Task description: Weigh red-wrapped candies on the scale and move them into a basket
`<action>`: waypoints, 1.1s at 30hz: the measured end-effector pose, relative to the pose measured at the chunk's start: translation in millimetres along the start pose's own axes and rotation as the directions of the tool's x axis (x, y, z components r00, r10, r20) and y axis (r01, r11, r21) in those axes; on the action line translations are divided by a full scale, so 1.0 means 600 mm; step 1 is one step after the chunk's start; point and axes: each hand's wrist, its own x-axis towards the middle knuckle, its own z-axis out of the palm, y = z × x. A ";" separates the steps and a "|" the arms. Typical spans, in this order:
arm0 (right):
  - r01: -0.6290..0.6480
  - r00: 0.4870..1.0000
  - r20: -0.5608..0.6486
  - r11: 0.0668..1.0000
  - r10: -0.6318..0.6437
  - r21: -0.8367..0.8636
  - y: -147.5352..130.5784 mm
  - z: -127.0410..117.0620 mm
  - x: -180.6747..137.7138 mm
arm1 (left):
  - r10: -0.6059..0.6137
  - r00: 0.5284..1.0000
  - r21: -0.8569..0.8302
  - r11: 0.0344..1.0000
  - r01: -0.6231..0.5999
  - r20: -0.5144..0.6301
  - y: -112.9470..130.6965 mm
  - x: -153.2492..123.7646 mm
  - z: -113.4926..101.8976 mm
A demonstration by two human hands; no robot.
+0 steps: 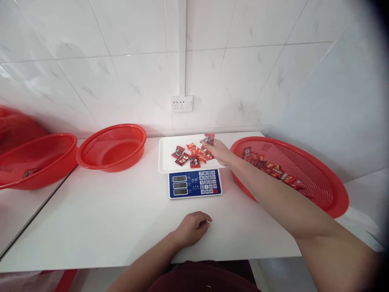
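My right hand reaches over the white tray of a blue-faced digital scale and pinches a small red wrapped candy above it. Several red candy packets lie on the tray. My left hand rests on the white table in front of the scale, its fingers curled loosely with nothing in them.
A large red mesh basket with several candy packets stands at the right. A smaller red mesh basket and a red basin sit at the left. A wall socket is on the tiled wall behind.
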 end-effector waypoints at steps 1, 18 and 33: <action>0.018 1.000 0.020 0.996 -0.017 -0.088 -0.001 -0.004 -0.010 | -0.003 1.000 -0.010 1.000 0.003 0.003 -0.001 0.000 0.000; -0.059 0.728 0.661 0.977 0.183 -0.206 0.145 0.051 -0.240 | -0.006 0.944 -0.142 0.989 -0.043 -0.329 0.025 -0.007 -0.030; -0.228 0.781 0.624 0.931 0.000 0.286 0.220 0.087 -0.255 | -0.240 0.923 -0.327 0.935 0.137 -0.301 0.032 -0.008 -0.041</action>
